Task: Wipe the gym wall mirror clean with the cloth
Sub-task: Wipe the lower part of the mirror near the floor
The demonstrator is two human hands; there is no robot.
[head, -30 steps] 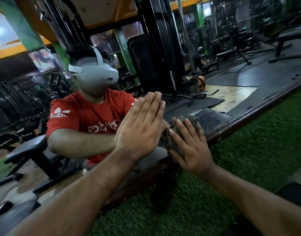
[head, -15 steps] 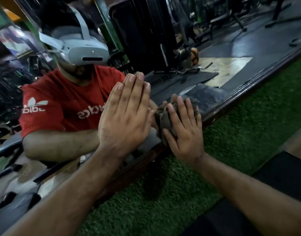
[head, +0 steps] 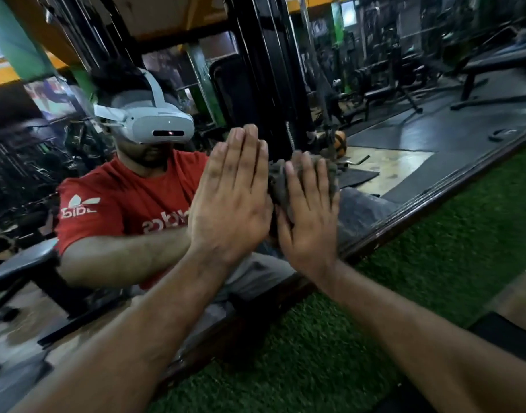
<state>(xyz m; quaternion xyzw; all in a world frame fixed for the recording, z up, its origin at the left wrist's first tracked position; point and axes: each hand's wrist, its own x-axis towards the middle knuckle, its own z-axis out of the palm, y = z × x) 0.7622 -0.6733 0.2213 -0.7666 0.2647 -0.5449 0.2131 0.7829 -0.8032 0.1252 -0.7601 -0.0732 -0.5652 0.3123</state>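
- The right hand (head: 308, 216) had its fingers (head: 297, 186) straight and spread, pressing one crumpled grey-brown cloth (head: 278, 186) flat against the glass; nothing was curled round the cloth.
- The cloth was soft and wrinkled, bunched into an uneven lump, showing beyond the fingertips and on the thumb side of the hand. Its long axis ran roughly up the glass, in line with the fingers.
- The left hand (head: 230, 204) lay beside it, fingers straight, close together and pointing up, palm flat on the glass, holding nothing. The two hands were just beside each other.
- The wall mirror (head: 404, 138) was one smooth, glossy pane; the cloth sat low on it, near the bottom edge.
- A dark, ridged wooden frame (head: 434, 198) ran along the mirror's lower edge, slanting across the view.
- Rough green artificial turf (head: 434, 263) covered the floor below the frame.
- The reflection showed a person in a red T-shirt (head: 115, 210) and a white headset (head: 154, 123), one orange ball (head: 339, 140), black padded benches and dark machines.
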